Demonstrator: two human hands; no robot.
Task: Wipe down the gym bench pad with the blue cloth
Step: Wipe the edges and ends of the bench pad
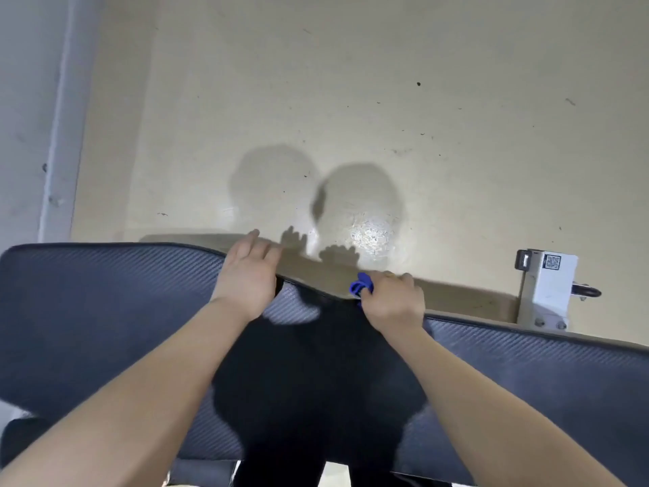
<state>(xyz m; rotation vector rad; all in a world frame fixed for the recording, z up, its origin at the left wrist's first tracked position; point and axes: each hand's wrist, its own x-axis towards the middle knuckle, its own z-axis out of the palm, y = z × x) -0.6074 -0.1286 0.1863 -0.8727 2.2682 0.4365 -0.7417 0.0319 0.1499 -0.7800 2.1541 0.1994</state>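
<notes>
The gym bench pad (105, 311) is dark, with a carbon-weave texture, and spans the whole lower half of the view. My right hand (393, 300) grips the bunched blue cloth (360, 284) at the pad's far edge; only a small part of the cloth sticks out past my fingers. My left hand (251, 272) lies over the far edge a little to the left, fingers straight and reaching past the rim. My shadow darkens the middle of the pad.
Beyond the pad lies a beige floor (386, 100) with small dark specks. A white metal bracket (548, 286) with a QR label stands at the right, by the pad's far edge. A grey wall (31, 117) runs along the left.
</notes>
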